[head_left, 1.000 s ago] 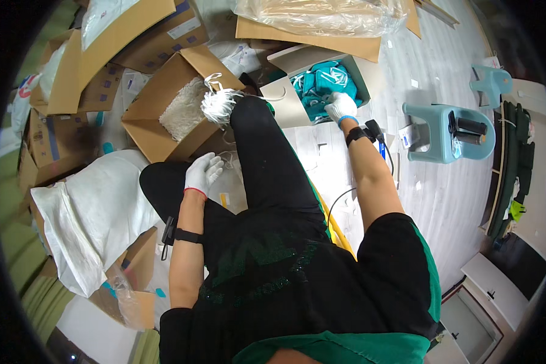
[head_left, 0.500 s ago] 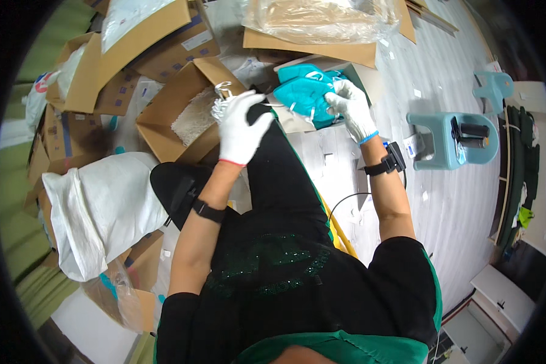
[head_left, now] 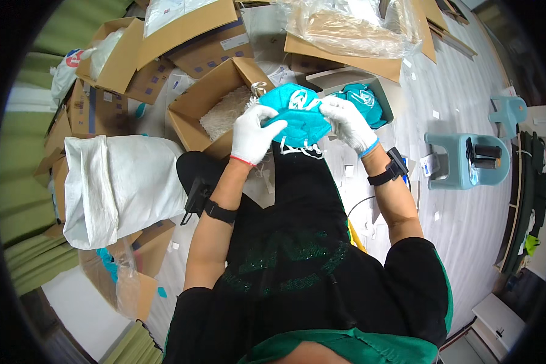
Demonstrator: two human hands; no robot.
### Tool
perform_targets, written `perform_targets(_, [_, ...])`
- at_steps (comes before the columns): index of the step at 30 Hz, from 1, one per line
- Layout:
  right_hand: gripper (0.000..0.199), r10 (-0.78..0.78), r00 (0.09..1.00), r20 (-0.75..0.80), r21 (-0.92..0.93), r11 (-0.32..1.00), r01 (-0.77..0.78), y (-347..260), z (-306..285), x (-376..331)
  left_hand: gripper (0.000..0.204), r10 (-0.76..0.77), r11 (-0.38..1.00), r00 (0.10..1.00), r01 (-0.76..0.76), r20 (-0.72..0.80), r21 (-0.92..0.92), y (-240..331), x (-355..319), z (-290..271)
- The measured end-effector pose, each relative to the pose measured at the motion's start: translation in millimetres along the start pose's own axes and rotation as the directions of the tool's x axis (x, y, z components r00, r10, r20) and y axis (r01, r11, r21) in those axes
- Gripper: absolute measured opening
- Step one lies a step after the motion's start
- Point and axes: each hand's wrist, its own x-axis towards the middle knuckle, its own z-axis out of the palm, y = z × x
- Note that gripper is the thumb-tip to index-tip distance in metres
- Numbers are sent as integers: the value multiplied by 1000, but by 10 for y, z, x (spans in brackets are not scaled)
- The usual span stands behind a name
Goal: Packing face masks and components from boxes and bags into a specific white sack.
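Observation:
A teal face mask (head_left: 300, 126) with white straps hangs over my lap, stretched between my two white-gloved hands. My left hand (head_left: 252, 133) pinches its left side between thumb and fingers. My right hand (head_left: 347, 124) grips the mask's upper right edge, its fingertips partly behind the fabric. More teal masks (head_left: 365, 102) lie in a white box (head_left: 389, 100) just beyond my right hand. Past my left hand stands an open carton (head_left: 191, 120) holding a heap of thin white straps (head_left: 224, 112), with a few draped over its near right edge.
A full white sack (head_left: 124, 188) leans to my left. Larger cartons (head_left: 209, 51) stand behind, one lined with clear plastic film (head_left: 358, 27). On the right, a light blue stool (head_left: 446, 161) carries a dark cylindrical object (head_left: 487, 151).
My right hand has brought the mask out of the white box and toward my lap. The left hand, open and empty before, now grips its left side. The view has shifted slightly.

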Motion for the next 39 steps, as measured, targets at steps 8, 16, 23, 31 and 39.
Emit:
perform_targets(8, [14, -681, 732, 39, -999, -42, 14, -216, -96, -33, 17, 171, 985, 974, -166, -148, 43, 149, -337, -493])
perform_targets(16, [15, -385, 920, -74, -668, 704, 241, -329, 464, 48, 17, 210, 947, 947, -259, -241, -192, 248, -227, -491])
perform_targets(23, [38, -197, 974, 109, -177, 961, 214, -63, 796, 152, 22, 118, 992, 929, -126, -350, 0, 182, -202, -402])
perform_targets(31, [33, -151, 985, 88, -105, 982, 160, 229, 1141, 174, 26, 36, 959, 808, -194, -587, -208, 106, -87, -405])
perform_targets(39, [24, -45, 997, 54, -349, 935, 61, 123, 1265, 297, 31, -294, 830, 896, 67, -333, -554, 80, -191, -266])
